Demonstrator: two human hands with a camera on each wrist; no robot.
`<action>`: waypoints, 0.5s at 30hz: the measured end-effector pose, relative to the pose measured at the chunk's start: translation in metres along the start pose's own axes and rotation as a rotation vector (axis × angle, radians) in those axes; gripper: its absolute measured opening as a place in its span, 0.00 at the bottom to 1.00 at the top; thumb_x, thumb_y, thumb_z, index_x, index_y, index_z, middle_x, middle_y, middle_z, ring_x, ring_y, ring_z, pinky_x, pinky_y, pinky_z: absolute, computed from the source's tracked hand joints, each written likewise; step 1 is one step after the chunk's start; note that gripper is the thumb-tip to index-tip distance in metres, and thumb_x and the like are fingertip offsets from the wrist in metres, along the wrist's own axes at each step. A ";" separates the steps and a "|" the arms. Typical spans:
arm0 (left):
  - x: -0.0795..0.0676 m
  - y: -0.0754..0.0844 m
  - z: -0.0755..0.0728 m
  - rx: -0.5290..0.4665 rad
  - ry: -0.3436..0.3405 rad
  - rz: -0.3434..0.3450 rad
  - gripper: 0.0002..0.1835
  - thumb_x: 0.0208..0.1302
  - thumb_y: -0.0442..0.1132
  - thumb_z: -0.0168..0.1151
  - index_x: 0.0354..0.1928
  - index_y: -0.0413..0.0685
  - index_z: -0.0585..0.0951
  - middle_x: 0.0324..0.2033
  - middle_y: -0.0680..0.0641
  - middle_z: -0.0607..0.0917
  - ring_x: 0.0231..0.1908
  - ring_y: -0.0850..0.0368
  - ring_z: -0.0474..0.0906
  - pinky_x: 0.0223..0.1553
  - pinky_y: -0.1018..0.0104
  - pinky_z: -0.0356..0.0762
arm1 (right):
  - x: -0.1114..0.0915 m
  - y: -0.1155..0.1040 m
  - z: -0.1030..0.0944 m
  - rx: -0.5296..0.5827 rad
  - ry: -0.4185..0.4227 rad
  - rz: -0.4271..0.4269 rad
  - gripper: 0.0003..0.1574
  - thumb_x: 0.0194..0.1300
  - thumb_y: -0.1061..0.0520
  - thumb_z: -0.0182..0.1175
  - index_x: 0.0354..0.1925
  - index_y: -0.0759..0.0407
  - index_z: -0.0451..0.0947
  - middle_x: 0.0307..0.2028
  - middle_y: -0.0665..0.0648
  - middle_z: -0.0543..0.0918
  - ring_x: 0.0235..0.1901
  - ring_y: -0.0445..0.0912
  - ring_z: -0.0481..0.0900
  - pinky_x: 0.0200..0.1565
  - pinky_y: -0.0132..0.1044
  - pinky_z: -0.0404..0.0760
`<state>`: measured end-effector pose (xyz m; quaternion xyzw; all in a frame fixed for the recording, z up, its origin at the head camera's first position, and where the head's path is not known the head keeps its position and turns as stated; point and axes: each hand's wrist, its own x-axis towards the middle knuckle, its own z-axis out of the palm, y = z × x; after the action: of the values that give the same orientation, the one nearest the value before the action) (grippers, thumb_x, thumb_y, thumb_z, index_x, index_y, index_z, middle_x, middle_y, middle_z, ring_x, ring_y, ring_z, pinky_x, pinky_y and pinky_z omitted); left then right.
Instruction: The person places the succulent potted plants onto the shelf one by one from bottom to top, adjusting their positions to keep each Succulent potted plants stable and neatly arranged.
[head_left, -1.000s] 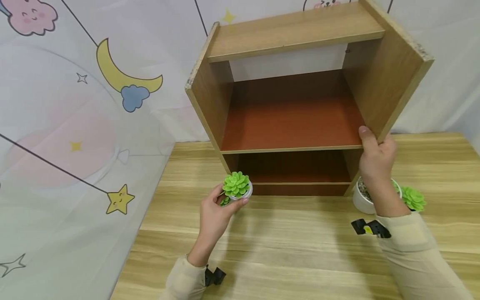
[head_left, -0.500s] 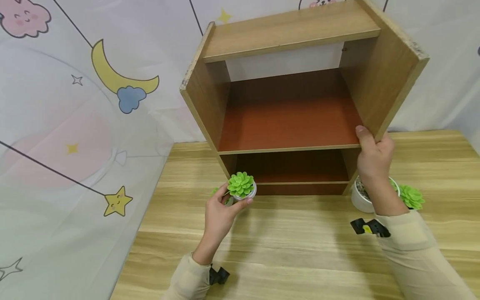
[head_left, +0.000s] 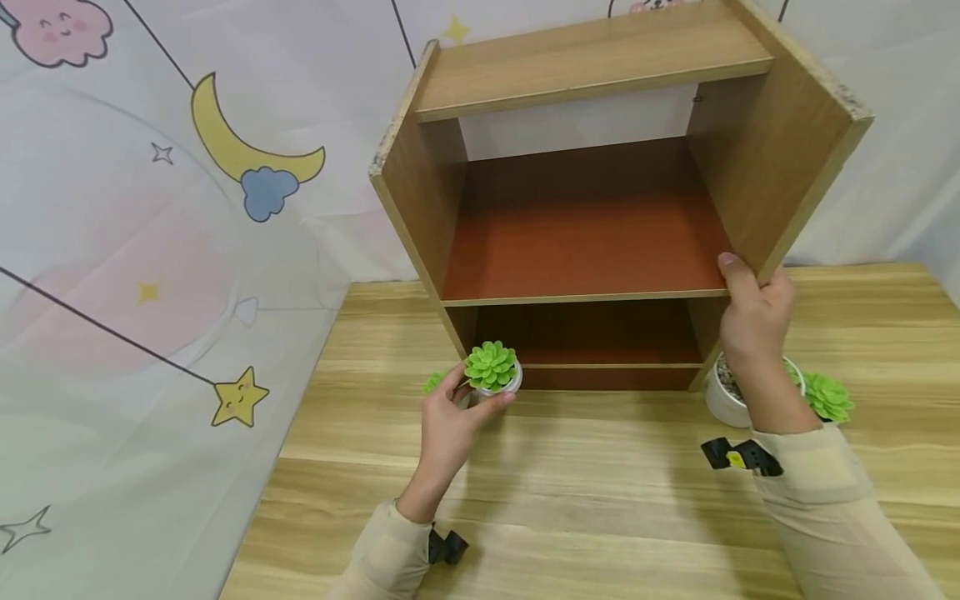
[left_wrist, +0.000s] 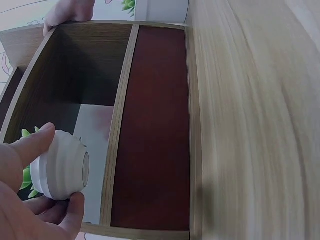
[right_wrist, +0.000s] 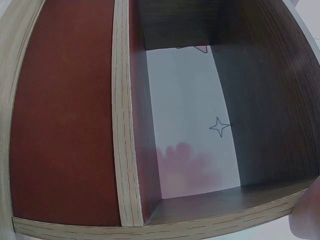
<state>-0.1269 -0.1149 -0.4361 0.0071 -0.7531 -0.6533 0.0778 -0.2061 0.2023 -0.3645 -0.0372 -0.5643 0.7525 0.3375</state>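
My left hand (head_left: pixel 447 423) grips a small white pot (left_wrist: pixel 62 165) holding a bright green succulent (head_left: pixel 491 365). In the head view the pot is at the lower left front of a wooden shelf unit (head_left: pixel 585 296); in the left wrist view it is tipped on its side before the lower compartment. My right hand (head_left: pixel 756 321) holds the right side panel of the unit where the middle shelf meets it, thumb on the inner side. The right wrist view shows only a bit of that hand (right_wrist: pixel 306 212) at the lower right edge.
Behind my right wrist a white pot (head_left: pixel 726 398) with gravel and a green succulent (head_left: pixel 827 397) stand on the wooden table (head_left: pixel 600 500). Another green plant (head_left: pixel 433 382) shows just left of my left hand. A printed cloth (head_left: pixel 150 250) hangs behind and at the left.
My left hand has moved a little to the right with the potted succulent, uncovering the plant behind it. My right hand stays on the shelf unit's side panel.
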 end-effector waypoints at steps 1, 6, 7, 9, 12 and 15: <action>0.000 0.000 0.001 -0.004 -0.003 0.004 0.39 0.46 0.38 0.82 0.63 0.44 0.77 0.58 0.45 0.77 0.55 0.51 0.77 0.56 0.49 0.73 | 0.000 0.000 0.000 0.005 0.001 0.001 0.09 0.62 0.66 0.61 0.38 0.59 0.86 0.33 0.52 0.84 0.37 0.44 0.77 0.46 0.31 0.72; 0.002 0.000 0.007 -0.006 0.003 0.021 0.38 0.46 0.36 0.81 0.63 0.42 0.77 0.58 0.43 0.77 0.56 0.49 0.76 0.58 0.49 0.71 | 0.000 -0.001 -0.001 0.000 -0.006 0.006 0.09 0.62 0.65 0.61 0.39 0.60 0.86 0.33 0.53 0.84 0.37 0.44 0.77 0.46 0.31 0.72; 0.003 0.001 0.008 -0.006 0.006 0.019 0.38 0.46 0.35 0.81 0.62 0.43 0.77 0.58 0.43 0.77 0.56 0.49 0.75 0.58 0.51 0.71 | 0.000 -0.001 -0.001 -0.005 -0.006 0.010 0.09 0.62 0.65 0.61 0.39 0.59 0.86 0.34 0.53 0.84 0.37 0.44 0.77 0.46 0.31 0.72; 0.004 0.002 0.010 -0.009 0.006 0.012 0.38 0.46 0.32 0.80 0.63 0.42 0.77 0.59 0.42 0.77 0.57 0.49 0.75 0.56 0.55 0.73 | 0.000 -0.002 -0.001 -0.009 -0.007 0.016 0.09 0.63 0.65 0.61 0.40 0.59 0.86 0.35 0.53 0.84 0.38 0.44 0.77 0.46 0.31 0.73; 0.002 0.015 0.013 0.004 0.005 0.004 0.36 0.47 0.28 0.78 0.62 0.39 0.76 0.58 0.40 0.77 0.56 0.48 0.76 0.52 0.60 0.76 | 0.000 -0.002 -0.001 -0.008 -0.002 0.020 0.09 0.62 0.65 0.61 0.40 0.58 0.86 0.35 0.54 0.84 0.38 0.45 0.77 0.47 0.31 0.73; 0.004 0.014 0.015 0.003 0.001 0.033 0.35 0.47 0.30 0.79 0.61 0.39 0.78 0.55 0.42 0.79 0.54 0.49 0.78 0.51 0.58 0.77 | 0.000 -0.002 0.000 -0.010 0.002 0.017 0.09 0.62 0.65 0.61 0.39 0.58 0.86 0.35 0.54 0.84 0.38 0.45 0.77 0.46 0.31 0.73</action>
<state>-0.1316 -0.0982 -0.4243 -0.0049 -0.7540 -0.6508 0.0887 -0.2050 0.2026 -0.3633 -0.0444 -0.5674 0.7524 0.3315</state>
